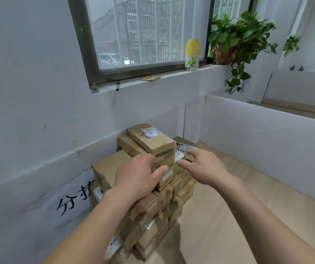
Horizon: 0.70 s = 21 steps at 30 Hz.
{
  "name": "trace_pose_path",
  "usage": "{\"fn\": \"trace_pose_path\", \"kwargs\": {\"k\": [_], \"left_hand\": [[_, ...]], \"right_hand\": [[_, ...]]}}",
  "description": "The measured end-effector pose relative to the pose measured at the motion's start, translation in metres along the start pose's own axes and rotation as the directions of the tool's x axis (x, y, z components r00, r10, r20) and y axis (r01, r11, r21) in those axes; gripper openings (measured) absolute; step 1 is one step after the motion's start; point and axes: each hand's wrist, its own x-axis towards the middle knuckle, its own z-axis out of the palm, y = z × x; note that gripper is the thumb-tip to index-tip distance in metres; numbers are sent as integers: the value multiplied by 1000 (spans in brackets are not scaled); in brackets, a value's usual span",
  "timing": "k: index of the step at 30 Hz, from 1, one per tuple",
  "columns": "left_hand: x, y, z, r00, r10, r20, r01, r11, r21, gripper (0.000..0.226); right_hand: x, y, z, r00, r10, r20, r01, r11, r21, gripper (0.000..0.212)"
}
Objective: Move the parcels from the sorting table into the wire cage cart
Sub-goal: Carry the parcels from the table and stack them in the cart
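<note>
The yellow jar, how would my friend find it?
Look at the big window, then along its sill to the right. The jar stands there, just left of the leafy plant. Only it has a yellow ribbed top.

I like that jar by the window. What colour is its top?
Yellow. The jar on the sill shows best in the head view.

A white sheet (71, 199) on the left bears large black handwritten Chinese characters: "分" reads clearly, the next is partly hidden behind the boxes. The top box (151, 139) carries a white shipping label (152, 131) with scrawled marker writing, too small to read.
</note>
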Motion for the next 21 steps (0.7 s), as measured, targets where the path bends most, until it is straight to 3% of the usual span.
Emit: {"fn": "trace_pose_path", "kwargs": {"k": [5,15,21], "left_hand": [[28,-14,-10,996,-79,-34,78,996,-31,56],[63,-36,11,974,-217,-63,211,973,-91,57],[67,-40,21,967,-253,-12,247,955,-165,60]], "right_hand": [[34,-25,0,999,-33,-39,36,996,80,63],[89,-37,22,999,17,31,-23,982,188,85],[90,-32,35,999,44,-2,-42,966,255,72]]}}
